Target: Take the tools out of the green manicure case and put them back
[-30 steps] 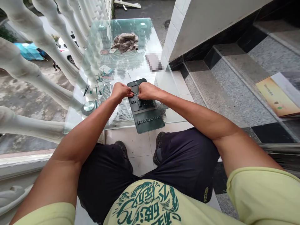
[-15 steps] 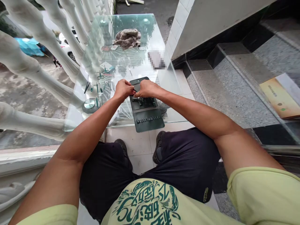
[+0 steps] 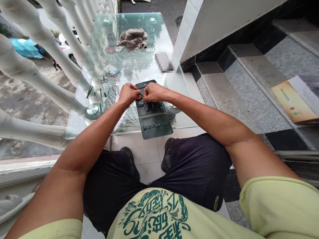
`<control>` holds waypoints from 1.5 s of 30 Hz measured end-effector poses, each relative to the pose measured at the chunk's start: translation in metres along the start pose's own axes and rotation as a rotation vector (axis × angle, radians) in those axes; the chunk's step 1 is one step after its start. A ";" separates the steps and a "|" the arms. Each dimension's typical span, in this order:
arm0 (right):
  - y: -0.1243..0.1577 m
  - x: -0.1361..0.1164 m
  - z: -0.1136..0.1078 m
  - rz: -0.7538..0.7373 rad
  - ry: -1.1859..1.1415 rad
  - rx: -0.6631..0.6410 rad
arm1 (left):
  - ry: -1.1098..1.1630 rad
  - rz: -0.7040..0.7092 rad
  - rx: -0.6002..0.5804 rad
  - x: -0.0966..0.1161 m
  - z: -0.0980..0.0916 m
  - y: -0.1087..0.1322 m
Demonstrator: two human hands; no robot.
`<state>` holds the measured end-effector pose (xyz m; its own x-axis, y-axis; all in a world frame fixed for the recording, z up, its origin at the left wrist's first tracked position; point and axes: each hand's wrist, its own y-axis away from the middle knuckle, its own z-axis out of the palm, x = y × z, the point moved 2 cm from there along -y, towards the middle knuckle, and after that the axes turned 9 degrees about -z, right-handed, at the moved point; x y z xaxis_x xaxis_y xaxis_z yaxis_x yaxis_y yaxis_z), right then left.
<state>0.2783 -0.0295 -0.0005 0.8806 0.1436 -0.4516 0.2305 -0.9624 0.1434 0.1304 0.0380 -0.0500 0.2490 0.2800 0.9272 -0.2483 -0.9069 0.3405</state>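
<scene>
A dark green folding tool case (image 3: 156,130) lies unfolded at the near edge of the glass table, with a row of elastic loops on its lower panel and a few dark tools in its middle part. Over the upper panel, my left hand (image 3: 130,94) is closed in a pinch at the case's left side. Beside it my right hand (image 3: 155,92) bends over the case, its thumb and fingers pressed together close to the left fingertips. Something small and dark shows between the two hands, too hidden to name. Small scissors (image 3: 104,79) and several slim tools lie left of my left hand.
On the glass table (image 3: 171,122) are a crumpled brown cloth (image 3: 133,39), a blurred-out object (image 3: 163,62) and a blue-and-white packet (image 3: 111,70). White balusters (image 3: 59,54) border the left. Stone steps (image 3: 251,86) rise at right, holding a printed box (image 3: 295,99).
The right hand's fingers have curled in and draw closer over the case, uncovering more of the tools in its middle. The left hand keeps its pinch. The whole view shifts slightly.
</scene>
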 end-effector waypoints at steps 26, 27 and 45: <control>0.024 0.026 0.002 -0.283 -0.082 0.221 | -0.307 0.033 -0.092 0.009 -0.007 0.015; 0.024 0.025 0.002 -0.277 -0.082 0.223 | -0.312 0.042 -0.079 0.008 -0.007 0.015; 0.026 0.033 -0.015 -0.022 -0.010 0.272 | -0.536 0.074 -0.050 0.014 -0.014 0.029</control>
<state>0.3196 -0.0461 0.0016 0.8720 0.1641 -0.4612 0.1286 -0.9858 -0.1077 0.1137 0.0198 -0.0244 0.6683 0.0041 0.7439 -0.3244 -0.8983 0.2964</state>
